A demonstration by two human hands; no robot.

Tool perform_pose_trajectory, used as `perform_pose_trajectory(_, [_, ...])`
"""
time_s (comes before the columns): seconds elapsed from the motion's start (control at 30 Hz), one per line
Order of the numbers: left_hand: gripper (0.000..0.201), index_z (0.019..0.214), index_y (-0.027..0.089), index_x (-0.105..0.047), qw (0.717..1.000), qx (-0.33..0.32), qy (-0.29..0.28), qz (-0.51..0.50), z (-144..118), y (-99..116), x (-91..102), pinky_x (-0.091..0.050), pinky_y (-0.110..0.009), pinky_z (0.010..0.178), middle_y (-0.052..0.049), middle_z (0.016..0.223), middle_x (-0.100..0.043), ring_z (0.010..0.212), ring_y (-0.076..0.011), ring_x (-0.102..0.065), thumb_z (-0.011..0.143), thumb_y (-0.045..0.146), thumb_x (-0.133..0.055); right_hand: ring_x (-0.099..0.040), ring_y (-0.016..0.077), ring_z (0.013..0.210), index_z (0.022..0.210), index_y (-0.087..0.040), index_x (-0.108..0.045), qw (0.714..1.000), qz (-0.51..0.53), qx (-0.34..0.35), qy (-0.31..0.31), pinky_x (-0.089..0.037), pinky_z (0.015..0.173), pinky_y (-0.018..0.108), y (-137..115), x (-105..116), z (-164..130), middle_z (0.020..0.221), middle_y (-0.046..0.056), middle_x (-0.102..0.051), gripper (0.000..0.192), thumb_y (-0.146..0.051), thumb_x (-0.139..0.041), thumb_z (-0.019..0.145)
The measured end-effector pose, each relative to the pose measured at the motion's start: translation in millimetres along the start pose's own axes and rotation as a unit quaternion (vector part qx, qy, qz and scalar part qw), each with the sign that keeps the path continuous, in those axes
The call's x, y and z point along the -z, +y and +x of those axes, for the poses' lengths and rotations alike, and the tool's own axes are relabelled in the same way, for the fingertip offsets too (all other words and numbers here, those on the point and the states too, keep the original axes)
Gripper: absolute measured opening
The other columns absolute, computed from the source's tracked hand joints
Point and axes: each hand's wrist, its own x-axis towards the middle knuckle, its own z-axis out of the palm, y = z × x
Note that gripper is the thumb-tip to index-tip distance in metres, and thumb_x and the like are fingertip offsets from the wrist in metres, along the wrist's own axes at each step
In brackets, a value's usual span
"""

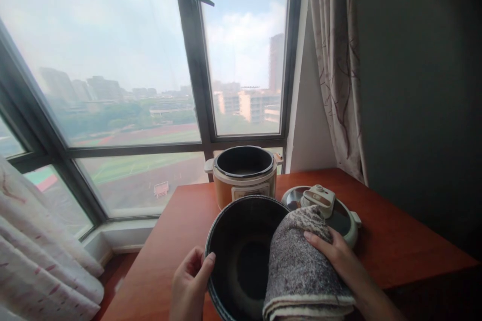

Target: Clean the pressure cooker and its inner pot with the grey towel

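Observation:
My left hand (pixel 190 281) grips the rim of a dark inner pot (pixel 241 256), held tilted toward me above the wooden table (pixel 399 220). A grey woven towel (pixel 301 266) drapes over the pot's right rim, and my right hand (pixel 339 256) presses on it. Behind the pot stands an orange and cream pressure cooker base (pixel 244 175), open and without its lid. Its lid (pixel 327 208) lies flat on the table to the right, handle up, partly hidden by the towel.
A large window (pixel 150 60) with dark frames fills the wall behind the table. A patterned curtain (pixel 339 60) hangs at the right, and a pale curtain (pixel 33 251) sits at the lower left. The dark wall at right borders the table.

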Motion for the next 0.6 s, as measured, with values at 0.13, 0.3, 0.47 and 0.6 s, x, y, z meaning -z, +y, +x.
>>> perform_pose_trajectory(0.13, [0.056, 0.062, 0.02, -0.044, 1.0, -0.008, 0.008, 0.007, 4, -9, -0.5, -0.029, -0.019, 0.047, 0.006, 0.054, -0.043, 0.05, -0.0087, -0.037, 0.06, 0.063, -0.08, -0.066, 0.0354, 0.107, 0.094, -0.02, -0.074, 1.0, 0.0, -0.001, 0.002, -0.047, 0.1, 0.043, 4, -4, 4, 0.101, 0.008, -0.077, 0.041, -0.048, -0.076, 0.064])
perform_pose_trajectory(0.3, [0.054, 0.06, 0.019, -0.044, 1.0, -0.012, 0.009, 0.002, 6, -12, 0.8, -0.025, -0.019, 0.046, 0.007, 0.053, -0.038, 0.05, -0.0076, -0.032, 0.062, 0.06, -0.08, -0.066, 0.0338, 0.109, 0.102, -0.017, -0.072, 1.0, -0.02, 0.009, -0.006, -0.047, 0.101, 0.043, 15, -9, 8, 0.105, 0.009, -0.076, 0.048, -0.05, -0.072, 0.067])
perform_pose_trajectory(0.47, [0.05, 0.061, 0.019, -0.046, 1.0, -0.001, -0.018, -0.002, 10, -14, 5.1, -0.029, -0.02, 0.049, 0.006, 0.055, -0.042, 0.053, -0.0089, -0.036, 0.064, 0.056, -0.08, -0.067, 0.0341, 0.107, 0.103, -0.016, -0.071, 0.999, -0.04, 0.022, -0.004, -0.046, 0.102, 0.045, 21, -11, 10, 0.104, 0.01, -0.076, 0.048, -0.05, -0.071, 0.069])
perform_pose_trajectory(0.6, [0.049, 0.062, 0.019, -0.046, 1.0, -0.011, -0.019, 0.008, 12, -17, 5.6, -0.031, -0.021, 0.051, 0.005, 0.057, -0.044, 0.055, -0.0096, -0.036, 0.068, 0.056, -0.078, -0.068, 0.0332, 0.106, 0.1, -0.016, -0.072, 0.997, -0.051, 0.049, 0.003, -0.048, 0.1, 0.044, 22, -12, 11, 0.103, 0.01, -0.077, 0.044, -0.048, -0.07, 0.07])
